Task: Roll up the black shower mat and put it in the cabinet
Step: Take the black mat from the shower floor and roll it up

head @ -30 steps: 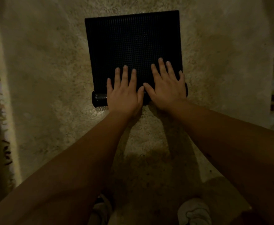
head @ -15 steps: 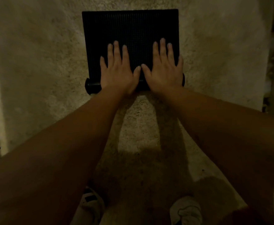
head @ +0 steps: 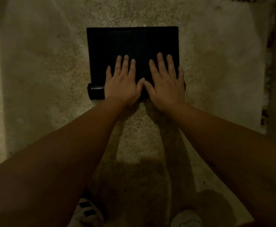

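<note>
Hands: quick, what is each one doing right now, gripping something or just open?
Left hand: open, flat, pressing on the rolled part of the black mat.
Right hand: open, flat, pressing on the same roll.

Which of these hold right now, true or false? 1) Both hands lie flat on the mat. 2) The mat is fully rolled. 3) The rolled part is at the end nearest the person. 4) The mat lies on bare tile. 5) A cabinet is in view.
1) True: the left hand and right hand lie palms down, fingers spread, on the mat.
2) False: only the near end is rolled; most of it is flat.
3) True: the roll sticks out beside the left hand.
4) False: it lies on a shaggy pale rug.
5) False: none shows.
</note>
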